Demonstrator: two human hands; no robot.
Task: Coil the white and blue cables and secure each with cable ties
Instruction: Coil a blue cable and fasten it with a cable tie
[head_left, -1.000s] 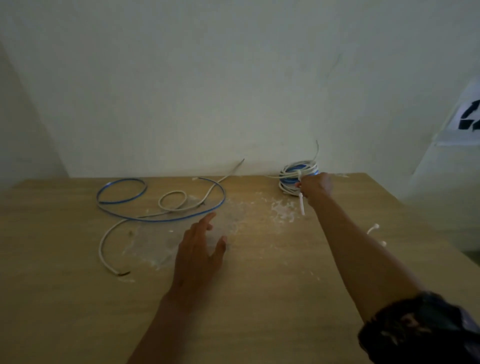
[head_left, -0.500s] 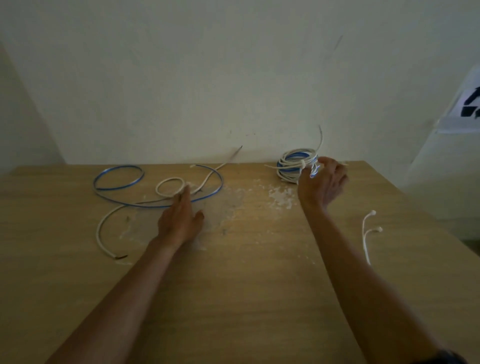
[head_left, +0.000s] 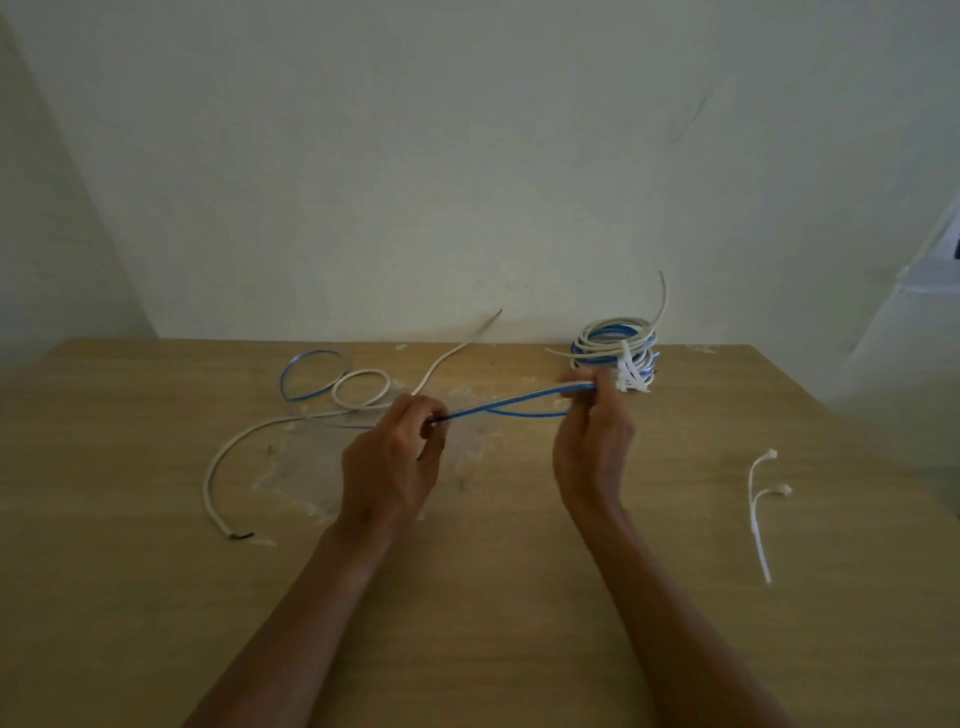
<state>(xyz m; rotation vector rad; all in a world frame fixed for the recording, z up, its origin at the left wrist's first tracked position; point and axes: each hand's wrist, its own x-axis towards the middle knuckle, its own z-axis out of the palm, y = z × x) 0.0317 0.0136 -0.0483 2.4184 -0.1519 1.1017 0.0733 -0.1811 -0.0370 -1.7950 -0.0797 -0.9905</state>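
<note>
head view looks down on both hands held over the middle of the wooden counter (head_left: 493, 582). the left hand (head_left: 392, 462) is curled, its thumb and forefinger pinching the dark tip of the blue cable (head_left: 511, 401). the right hand (head_left: 592, 447) is curled as well, its fingertips gripping the same cable where it folds back on itself. one strand runs nearly straight between the two hands, and a second strand sags just below it, heading back toward the left. past the left hand the blue cable goes on along the counter and ends in an open loop at the far left.

just right of that loop lies the white cable (head_left: 361, 388), turned into one small ring. from the ring one length sweeps in a wide arc to the near left and ends in a dark tip; the other rises off the counter toward the wall (head_left: 467, 156).

beyond the right hand, at the far edge of the counter, sits a tied coil (head_left: 615, 338) of white and blue windings. white coil ties (head_left: 631, 376) bunch on its near side, just beside the right fingertips, and one loose white end sticks up from it.

two spare ties (head_left: 756, 514) lie side by side on the right of the counter, well apart from the right hand, their heads pointing far. pale crumbs (head_left: 291, 491) are scattered over the counter to the left of the left hand.
</note>
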